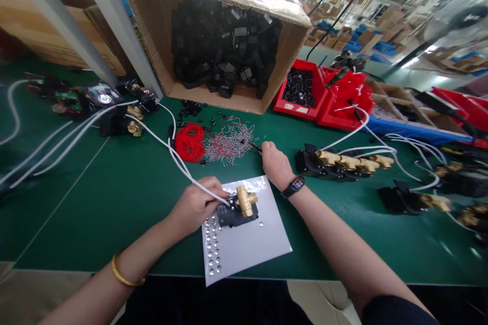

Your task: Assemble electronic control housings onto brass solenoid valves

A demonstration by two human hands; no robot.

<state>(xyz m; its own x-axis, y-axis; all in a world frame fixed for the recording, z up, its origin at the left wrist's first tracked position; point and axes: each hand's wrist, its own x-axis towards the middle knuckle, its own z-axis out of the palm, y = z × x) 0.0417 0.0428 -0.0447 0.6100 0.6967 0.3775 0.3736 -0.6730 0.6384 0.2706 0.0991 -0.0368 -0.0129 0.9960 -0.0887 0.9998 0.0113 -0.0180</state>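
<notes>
My left hand (197, 204) is closed around a black valve body with a brass fitting (246, 200) and holds it on a white sheet (251, 244) dotted with small clear beads. A white cable (179, 162) runs from the valve away to the left. My right hand (275, 162) reaches forward to a scattered pile of small metal pins (229, 144); its fingers are pinched on a thin dark tool (254, 146) whose tip sits among the pins. A coil of red wire (189, 142) lies just left of the pins.
A big cardboard box (221, 35) of black parts lies on its side at the back. Red bins (301, 89) stand to its right. Several finished black-and-brass valves (343, 162) with white cables lie at right, more assemblies at left (118, 122). The green table (95, 203) edge runs near me.
</notes>
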